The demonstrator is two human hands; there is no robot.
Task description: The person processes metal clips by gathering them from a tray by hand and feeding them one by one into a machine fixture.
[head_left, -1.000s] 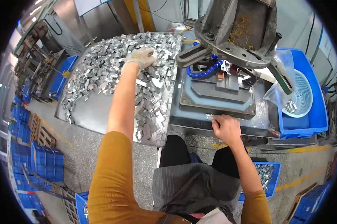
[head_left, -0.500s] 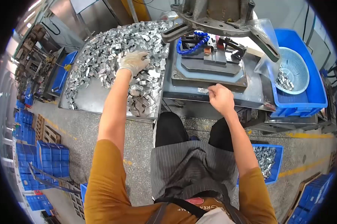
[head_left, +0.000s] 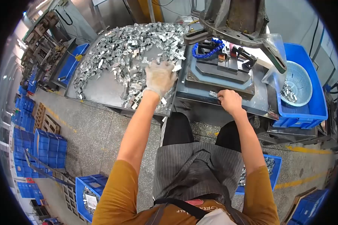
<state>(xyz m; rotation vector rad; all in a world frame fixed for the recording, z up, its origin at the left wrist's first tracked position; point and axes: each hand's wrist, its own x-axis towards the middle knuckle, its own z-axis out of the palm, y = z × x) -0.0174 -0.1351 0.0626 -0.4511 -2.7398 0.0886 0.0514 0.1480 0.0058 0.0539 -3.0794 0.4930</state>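
The gloved left hand is palm down with fingers spread over the parts heaped on the table; whether it has hold of any, I cannot tell. The bare right hand, fingers curled nearly closed, pinches the end of a single piece at the machine's front edge. Right of that, a basket with more pieces sits in a blue tub.

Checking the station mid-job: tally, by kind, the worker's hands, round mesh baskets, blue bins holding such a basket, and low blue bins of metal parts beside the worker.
Hands: 2 (left hand, gloved; right hand, bare)
Round mesh basket: 1
Blue bin holding it: 1
Low blue bins: 2 (left bin, right bin)
Total: 6
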